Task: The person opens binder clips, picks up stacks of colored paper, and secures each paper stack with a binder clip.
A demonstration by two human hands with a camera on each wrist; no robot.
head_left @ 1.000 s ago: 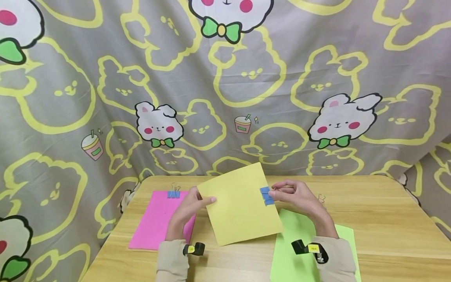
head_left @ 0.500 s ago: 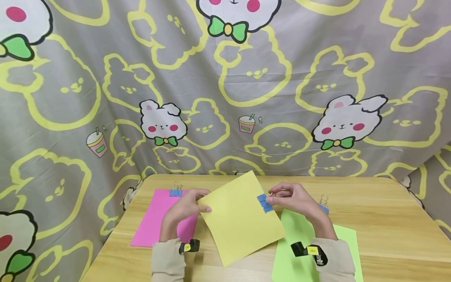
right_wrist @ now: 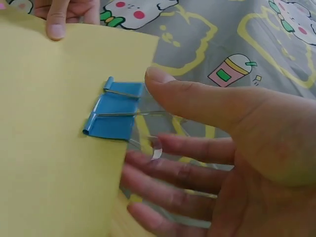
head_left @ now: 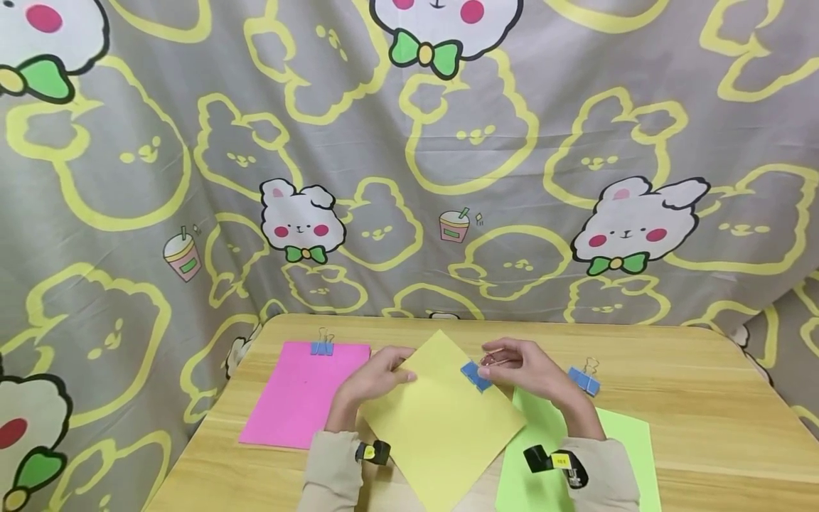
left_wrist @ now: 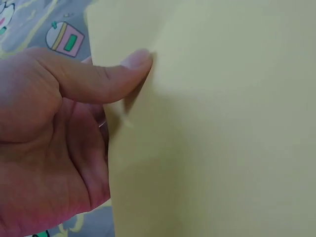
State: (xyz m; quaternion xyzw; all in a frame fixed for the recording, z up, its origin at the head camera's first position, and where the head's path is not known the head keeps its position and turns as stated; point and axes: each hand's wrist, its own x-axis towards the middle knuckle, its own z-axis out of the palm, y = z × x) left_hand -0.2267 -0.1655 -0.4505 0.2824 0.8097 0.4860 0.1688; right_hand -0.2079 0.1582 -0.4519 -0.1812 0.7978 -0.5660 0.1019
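A yellow stack of paper (head_left: 441,427) hangs above the table, turned to a diamond. My left hand (head_left: 379,375) pinches its upper left edge, thumb on the front face and fingers behind; in the left wrist view the thumb (left_wrist: 111,81) presses the paper. A blue binder clip (right_wrist: 116,111) bites the upper right edge. Beside that clip is my right hand (head_left: 525,366). Its thumb tip lies by the clip's edge, and its fingers (right_wrist: 168,190) are spread apart from the thumb, with the wire handles (right_wrist: 155,114) between them.
Pink paper (head_left: 301,398) with a blue binder clip (head_left: 322,348) on its top edge lies at the left of the table (head_left: 716,427). Green paper (head_left: 630,448) lies at the right, under the right forearm. Another blue clip (head_left: 585,382) is behind it. A patterned curtain (head_left: 512,156) backs the table.
The yellow paper has turned clockwise and come lower and nearer, with its clip. The left hand has shifted right along with it. The right hand's fingers have loosened around the clip handles.
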